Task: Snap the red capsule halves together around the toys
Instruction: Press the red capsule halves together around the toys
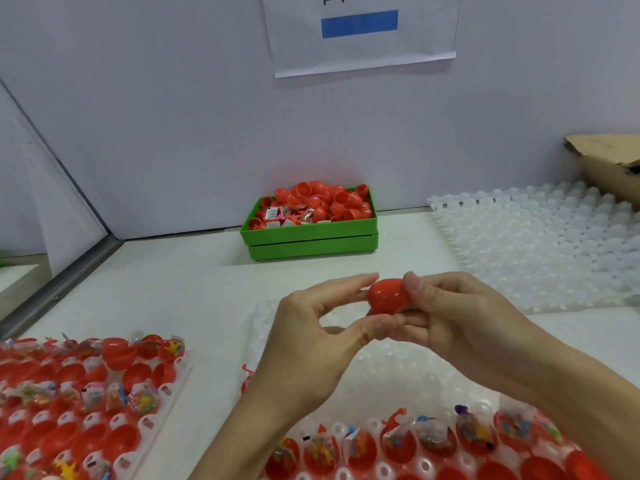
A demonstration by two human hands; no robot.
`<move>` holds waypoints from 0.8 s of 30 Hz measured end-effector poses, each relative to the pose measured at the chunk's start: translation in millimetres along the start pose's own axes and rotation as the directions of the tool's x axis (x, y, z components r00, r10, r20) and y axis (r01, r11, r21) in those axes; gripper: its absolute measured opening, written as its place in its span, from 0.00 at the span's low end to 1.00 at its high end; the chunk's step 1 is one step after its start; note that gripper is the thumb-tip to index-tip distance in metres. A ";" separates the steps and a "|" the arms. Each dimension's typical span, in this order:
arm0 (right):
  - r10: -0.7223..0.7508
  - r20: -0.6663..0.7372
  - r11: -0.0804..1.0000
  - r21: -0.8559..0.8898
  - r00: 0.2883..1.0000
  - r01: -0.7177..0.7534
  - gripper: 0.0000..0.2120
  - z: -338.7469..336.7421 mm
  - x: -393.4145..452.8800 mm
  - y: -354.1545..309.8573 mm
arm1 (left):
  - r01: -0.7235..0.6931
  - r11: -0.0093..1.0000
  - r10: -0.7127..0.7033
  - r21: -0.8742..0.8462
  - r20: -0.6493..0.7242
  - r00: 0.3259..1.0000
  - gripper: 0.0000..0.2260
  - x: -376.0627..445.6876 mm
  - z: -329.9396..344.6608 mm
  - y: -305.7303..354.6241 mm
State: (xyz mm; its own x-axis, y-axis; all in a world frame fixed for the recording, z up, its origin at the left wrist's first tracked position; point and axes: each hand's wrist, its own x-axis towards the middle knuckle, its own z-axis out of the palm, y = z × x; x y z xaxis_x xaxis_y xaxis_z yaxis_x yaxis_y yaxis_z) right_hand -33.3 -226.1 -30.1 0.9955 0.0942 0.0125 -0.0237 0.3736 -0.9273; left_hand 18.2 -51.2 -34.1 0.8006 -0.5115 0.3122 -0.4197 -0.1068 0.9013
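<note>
A red egg-shaped capsule (388,295) is held in the air above the middle of the table, between both hands. My left hand (311,337) pinches its left end with fingertips and thumb. My right hand (460,327) grips its right end, fingers curled around it. The seam between the halves is hidden by the fingers. Below my hands, a white tray (381,372) carries a row of open red capsule halves with bagged toys (429,438) in them.
A second white tray (86,403) of red halves and toy bags lies at the left. A green bin (311,233) heaped with red halves stands at the back wall. Stacked white trays (540,244) and a cardboard box (609,164) are at the right.
</note>
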 end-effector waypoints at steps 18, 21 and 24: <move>-0.197 -0.107 0.861 -0.494 0.975 0.120 0.13 -2.2 -6.4 -0.5 | -0.130 0.965 0.139 0.228 -0.021 0.990 0.11 -2.8 6.8 -5.3; -0.245 -0.135 0.858 -0.492 0.960 0.150 0.10 -1.4 -5.5 0.2 | -0.118 0.970 0.126 0.213 -0.023 0.992 0.14 -2.7 7.0 -6.9; -0.250 -0.158 0.875 -0.459 0.955 0.153 0.10 -2.5 -5.2 1.8 | -0.098 0.980 0.108 0.175 -0.047 0.993 0.17 -1.5 5.7 -7.7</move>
State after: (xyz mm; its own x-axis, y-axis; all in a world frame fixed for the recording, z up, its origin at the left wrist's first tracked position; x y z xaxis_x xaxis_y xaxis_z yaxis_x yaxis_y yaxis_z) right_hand -38.3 -228.2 -32.7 0.9715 -0.1490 0.1842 0.1734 -0.0827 -0.9814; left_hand 17.8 -54.5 -43.3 0.7697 -0.4793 0.4217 -0.5649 -0.2037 0.7996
